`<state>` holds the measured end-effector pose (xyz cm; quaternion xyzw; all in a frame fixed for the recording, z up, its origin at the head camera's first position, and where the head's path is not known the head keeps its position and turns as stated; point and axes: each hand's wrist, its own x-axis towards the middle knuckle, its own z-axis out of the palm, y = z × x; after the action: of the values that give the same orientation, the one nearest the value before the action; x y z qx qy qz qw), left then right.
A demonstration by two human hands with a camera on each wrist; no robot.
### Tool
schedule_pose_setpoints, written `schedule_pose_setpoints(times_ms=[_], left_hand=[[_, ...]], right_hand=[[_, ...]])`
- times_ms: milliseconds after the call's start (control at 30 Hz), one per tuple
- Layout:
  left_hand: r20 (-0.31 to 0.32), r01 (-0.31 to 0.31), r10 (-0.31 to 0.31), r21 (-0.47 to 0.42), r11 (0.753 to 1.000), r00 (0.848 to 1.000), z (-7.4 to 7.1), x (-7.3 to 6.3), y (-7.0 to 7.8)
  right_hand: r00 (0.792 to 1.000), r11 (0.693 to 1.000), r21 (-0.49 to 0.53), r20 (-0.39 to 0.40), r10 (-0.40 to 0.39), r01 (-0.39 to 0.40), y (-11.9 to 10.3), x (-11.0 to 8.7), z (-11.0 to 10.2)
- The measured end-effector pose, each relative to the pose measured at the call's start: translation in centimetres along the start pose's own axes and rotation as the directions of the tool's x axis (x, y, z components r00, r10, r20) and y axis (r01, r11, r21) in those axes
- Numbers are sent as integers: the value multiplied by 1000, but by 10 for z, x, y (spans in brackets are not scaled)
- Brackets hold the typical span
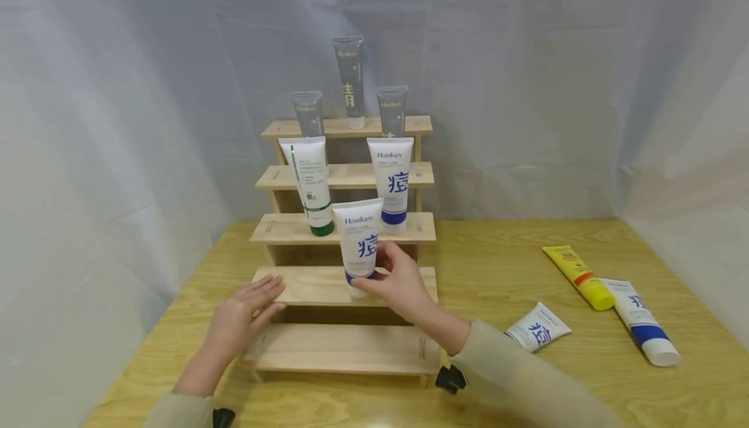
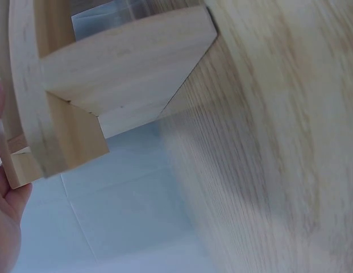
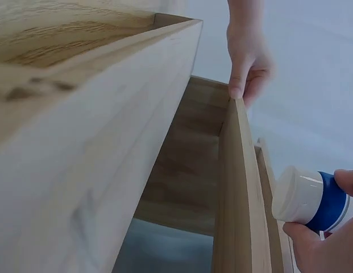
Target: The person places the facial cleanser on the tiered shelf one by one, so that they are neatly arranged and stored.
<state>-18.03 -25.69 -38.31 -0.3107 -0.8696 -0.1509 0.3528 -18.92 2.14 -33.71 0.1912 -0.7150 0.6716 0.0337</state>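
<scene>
Between thumb and fingers, my right hand (image 1: 404, 285) grips a white squeeze tube (image 1: 358, 229) with blue lettering, near its blue band. The tube stands cap-down at the second step from the bottom of a wooden stepped display stand (image 1: 351, 350). In the right wrist view, its white cap (image 3: 298, 195) is close to the board. My left hand (image 1: 240, 314) pinches the left end of that same step, fingers on top and thumb at the front edge. The right wrist view also shows this left hand (image 3: 250, 65) on the board's corner.
On the third step stand a green-capped white tube (image 1: 310, 184) and another blue-lettered tube (image 1: 393, 184). Grey tubes (image 1: 350, 80) stand on the upper steps. Lying on the table at right are a yellow tube (image 1: 579, 277) and white tubes (image 1: 538, 329).
</scene>
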Motion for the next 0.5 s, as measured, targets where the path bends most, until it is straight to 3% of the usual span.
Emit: schedule_pose_setpoints(times_ms=[500], left_hand=[[8, 3, -3, -1, 1000, 1000, -1, 1, 1]], right_hand=[[999, 999, -32, -34, -16, 15, 2, 20, 43]])
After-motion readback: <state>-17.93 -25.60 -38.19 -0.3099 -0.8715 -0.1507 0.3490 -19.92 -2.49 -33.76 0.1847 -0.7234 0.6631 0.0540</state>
